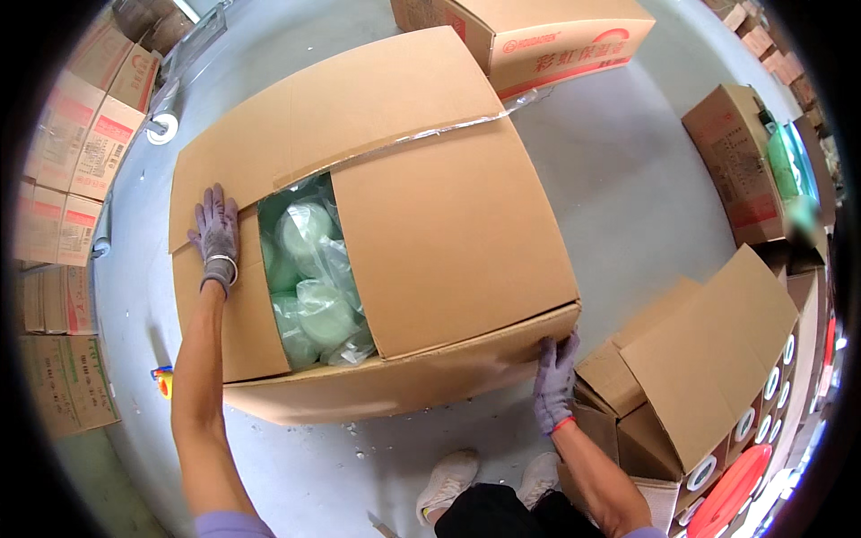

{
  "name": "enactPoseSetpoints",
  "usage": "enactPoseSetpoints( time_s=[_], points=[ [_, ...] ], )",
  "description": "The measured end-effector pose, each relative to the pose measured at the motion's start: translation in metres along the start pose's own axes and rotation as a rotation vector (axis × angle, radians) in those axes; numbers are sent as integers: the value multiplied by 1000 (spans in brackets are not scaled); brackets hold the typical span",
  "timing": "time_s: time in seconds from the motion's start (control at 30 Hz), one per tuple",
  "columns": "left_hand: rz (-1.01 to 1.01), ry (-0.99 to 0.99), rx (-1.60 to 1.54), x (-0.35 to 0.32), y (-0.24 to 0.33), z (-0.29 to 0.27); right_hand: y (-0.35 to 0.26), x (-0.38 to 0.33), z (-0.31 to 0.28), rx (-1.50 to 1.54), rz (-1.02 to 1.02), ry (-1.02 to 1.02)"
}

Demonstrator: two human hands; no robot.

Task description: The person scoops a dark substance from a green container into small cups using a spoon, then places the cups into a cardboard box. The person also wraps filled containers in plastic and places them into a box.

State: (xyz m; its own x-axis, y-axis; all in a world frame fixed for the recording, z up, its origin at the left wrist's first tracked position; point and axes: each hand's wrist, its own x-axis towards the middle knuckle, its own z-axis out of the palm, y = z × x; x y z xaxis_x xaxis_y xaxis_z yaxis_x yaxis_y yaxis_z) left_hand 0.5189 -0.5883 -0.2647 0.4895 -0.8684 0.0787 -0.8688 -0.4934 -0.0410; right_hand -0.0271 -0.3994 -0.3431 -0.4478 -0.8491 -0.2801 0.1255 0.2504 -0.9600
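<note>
A large brown cardboard box [448, 242] fills the middle of the view, its top flaps partly folded over. Through the gap between flaps, pale green rounded items [327, 314] show, wrapped in clear plastic bags. In a purple-grey work glove, my left hand [215, 229] lies flat on the left flap with fingers spread. My right hand [555, 381], gloved the same way, touches the box's near right corner; its fingertips reach the side wall, and the fingers look extended. A strip of clear tape [430, 134] hangs loose along the far flap's edge and sticks out past the box.
Another printed carton [565, 49] stands beyond the box. An open carton [708, 359] is close by my right arm, near a red object [731, 493]. Stacked cartons [103, 143] line the left side by a plastic roll [163, 127]. A yellow tape dispenser-like tool [164, 384] lies on the floor.
</note>
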Motion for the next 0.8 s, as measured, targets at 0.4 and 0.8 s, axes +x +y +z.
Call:
enactPoseSetpoints(
  time_s=[0.4, 0.8],
  points=[
    [89, -47, 37, 13, -17, -1, -10, -92, -61, -649, 408, -80],
    [193, -256, 48, 28, -18, -15, -330, -71, 28, 160, 272, -439]
  ],
)
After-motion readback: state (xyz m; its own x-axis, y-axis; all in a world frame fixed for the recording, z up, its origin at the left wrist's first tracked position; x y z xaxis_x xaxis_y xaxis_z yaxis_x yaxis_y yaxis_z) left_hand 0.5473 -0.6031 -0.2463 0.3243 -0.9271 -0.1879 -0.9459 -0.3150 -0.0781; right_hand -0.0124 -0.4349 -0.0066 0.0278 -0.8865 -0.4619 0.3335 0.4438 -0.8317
